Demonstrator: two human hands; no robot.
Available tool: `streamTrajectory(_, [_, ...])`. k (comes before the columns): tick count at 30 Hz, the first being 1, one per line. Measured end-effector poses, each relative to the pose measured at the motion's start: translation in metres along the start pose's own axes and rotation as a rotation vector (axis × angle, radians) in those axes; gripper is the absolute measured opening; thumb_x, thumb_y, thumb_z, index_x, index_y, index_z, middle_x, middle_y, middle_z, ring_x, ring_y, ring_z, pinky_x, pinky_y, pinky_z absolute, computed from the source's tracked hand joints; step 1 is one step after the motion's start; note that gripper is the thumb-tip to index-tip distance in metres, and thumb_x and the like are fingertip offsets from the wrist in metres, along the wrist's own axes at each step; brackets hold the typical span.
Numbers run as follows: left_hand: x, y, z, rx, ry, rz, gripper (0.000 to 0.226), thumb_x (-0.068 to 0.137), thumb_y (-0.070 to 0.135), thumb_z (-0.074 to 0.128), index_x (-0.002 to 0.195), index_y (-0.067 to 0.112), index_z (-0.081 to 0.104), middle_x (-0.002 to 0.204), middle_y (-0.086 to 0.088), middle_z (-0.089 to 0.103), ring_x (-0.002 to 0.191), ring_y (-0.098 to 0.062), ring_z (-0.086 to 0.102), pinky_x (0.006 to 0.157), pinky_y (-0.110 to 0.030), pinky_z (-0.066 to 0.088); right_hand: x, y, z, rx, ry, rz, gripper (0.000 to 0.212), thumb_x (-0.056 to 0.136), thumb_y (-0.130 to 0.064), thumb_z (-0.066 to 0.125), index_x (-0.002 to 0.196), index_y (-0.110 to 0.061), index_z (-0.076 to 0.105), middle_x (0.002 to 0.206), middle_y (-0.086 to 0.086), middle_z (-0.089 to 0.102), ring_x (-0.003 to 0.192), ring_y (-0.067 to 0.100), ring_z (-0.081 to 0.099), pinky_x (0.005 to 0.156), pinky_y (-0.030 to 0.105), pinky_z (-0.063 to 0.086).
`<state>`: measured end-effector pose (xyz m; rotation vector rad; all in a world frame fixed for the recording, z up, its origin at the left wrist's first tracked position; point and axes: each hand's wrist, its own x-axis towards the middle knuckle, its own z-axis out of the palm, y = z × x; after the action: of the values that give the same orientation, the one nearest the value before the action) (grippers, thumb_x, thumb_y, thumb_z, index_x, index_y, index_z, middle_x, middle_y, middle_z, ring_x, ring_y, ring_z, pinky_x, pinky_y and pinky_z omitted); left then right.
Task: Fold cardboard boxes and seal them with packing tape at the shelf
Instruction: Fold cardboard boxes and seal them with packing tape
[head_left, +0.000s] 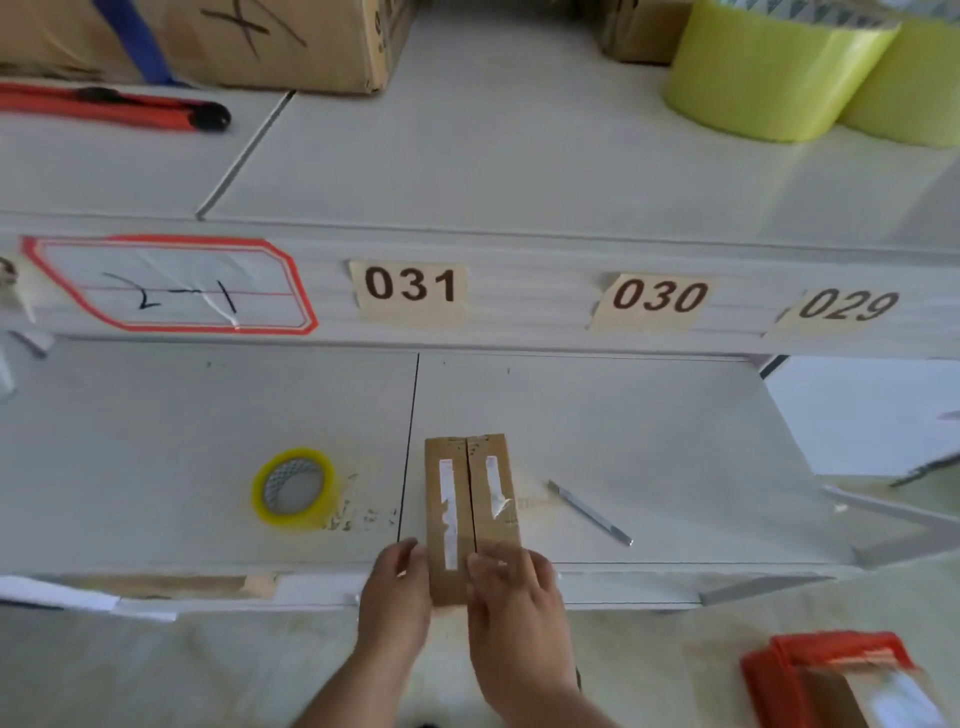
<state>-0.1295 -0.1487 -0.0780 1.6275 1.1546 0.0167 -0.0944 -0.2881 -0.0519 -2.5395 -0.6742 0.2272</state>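
Observation:
A narrow brown cardboard box lies lengthwise on the lower shelf, its two top flaps meeting along a centre seam, each with a torn white strip. My left hand grips the box's near left side. My right hand lies over the near right flap with its fingers curled on it. A yellow-rimmed roll of packing tape lies flat to the left of the box. A slim metal knife lies to the right.
The upper shelf carries a red box cutter, a big cardboard carton and two large yellow tape rolls. Its front edge bears labels 031, 030, 029. A red bin with cardboard sits at the lower right.

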Motion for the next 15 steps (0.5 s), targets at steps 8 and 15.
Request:
streamTrajectory(8, [-0.018,0.017,-0.014,0.168,-0.200,0.199,0.034,0.100,0.038,0.060,0.125,0.052,0.042,0.109,0.034,0.063,0.097,0.009,0.062,0.084,-0.026,0.052,0.010,0.010,-0.009,0.794,-0.177,0.540,0.029,0.096,-0.036,0.072,0.123,-0.033,0.062,0.103,-0.020,0.075,0.092,-0.002,0.068,0.074,0.013,0.050])
streamTrajectory(15, [0.001,0.018,-0.021,-0.271,-0.367,0.022,0.058,0.102,0.010,0.062,0.139,0.051,0.046,0.123,0.009,0.072,0.105,-0.016,0.074,0.093,-0.044,0.060,-0.007,0.004,0.006,0.091,0.090,0.253,0.082,0.087,-0.082,0.043,0.155,-0.036,0.042,0.143,-0.016,0.049,0.125,0.016,0.048,0.105,0.037,0.048])
